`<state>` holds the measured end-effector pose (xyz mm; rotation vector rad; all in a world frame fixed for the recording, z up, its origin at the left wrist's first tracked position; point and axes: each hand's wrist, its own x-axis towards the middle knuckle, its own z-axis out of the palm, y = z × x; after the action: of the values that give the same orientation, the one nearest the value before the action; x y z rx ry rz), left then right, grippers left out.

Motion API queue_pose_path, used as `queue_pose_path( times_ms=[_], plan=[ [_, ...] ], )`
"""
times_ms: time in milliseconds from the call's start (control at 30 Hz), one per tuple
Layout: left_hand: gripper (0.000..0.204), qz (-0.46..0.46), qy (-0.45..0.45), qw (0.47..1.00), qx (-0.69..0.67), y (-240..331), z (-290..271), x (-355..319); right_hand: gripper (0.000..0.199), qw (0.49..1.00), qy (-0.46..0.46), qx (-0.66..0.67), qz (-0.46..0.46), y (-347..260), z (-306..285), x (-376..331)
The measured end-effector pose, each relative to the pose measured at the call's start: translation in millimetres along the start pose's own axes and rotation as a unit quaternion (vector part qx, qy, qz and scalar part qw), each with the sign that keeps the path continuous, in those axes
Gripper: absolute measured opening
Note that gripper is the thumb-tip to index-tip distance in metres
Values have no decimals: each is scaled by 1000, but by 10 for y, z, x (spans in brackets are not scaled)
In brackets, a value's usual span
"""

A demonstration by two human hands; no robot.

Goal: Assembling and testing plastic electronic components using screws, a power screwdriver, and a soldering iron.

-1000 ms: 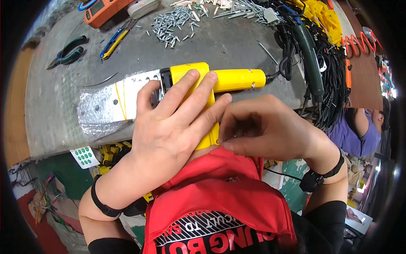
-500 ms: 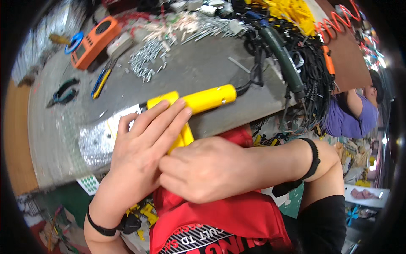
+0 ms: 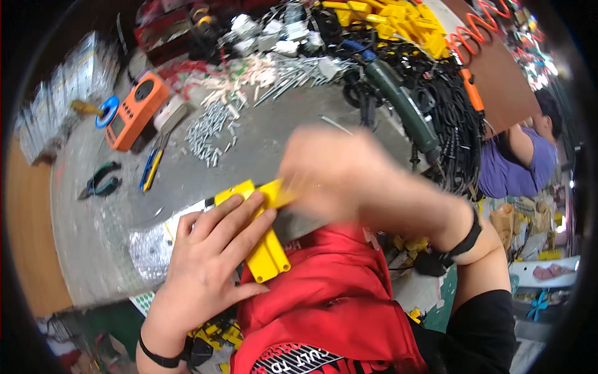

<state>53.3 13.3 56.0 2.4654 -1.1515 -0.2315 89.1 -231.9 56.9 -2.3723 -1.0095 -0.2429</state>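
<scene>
A yellow plastic housing [image 3: 265, 254] with a side handle [image 3: 276, 193] lies at the near edge of the workbench, its near end over my red apron. My left hand [image 3: 215, 249] holds it, fingers laid across its left side and thumb near its lower end. Round holes show at that end. My right hand [image 3: 333, 177] is smeared by motion and covers most of the handle; whether its fingers grip it cannot be made out. A silvery bubble-wrap sheet [image 3: 148, 249] lies left of the housing.
Behind are a pile of screws [image 3: 212, 134], an orange multimeter [image 3: 137, 112], cutters [image 3: 101, 181] and a blue-yellow tool [image 3: 152, 168]. A dark green power screwdriver [image 3: 402, 100] lies by black cables [image 3: 445, 124] and yellow parts [image 3: 398, 25]. A person in purple [image 3: 520, 162] sits at right.
My right hand has moved up and right from the housing's near end to its handle. The near end is now uncovered. My left hand stays on the housing, its thumb now showing.
</scene>
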Motion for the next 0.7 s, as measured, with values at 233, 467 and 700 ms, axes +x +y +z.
queue_pose_path(
  times_ms=[233,467,700],
  plan=[
    [98,5,31,1000,-4,17,27,63,21,894,-202,-350,193,913,-261,8],
    [86,13,-11,999,29,-16,-64,70,13,954,-56,-259,136,1015,-316,267],
    [64,38,62,997,28,47,-68,196,9,927,-159,-336,51,1179,-102,601]
  ],
)
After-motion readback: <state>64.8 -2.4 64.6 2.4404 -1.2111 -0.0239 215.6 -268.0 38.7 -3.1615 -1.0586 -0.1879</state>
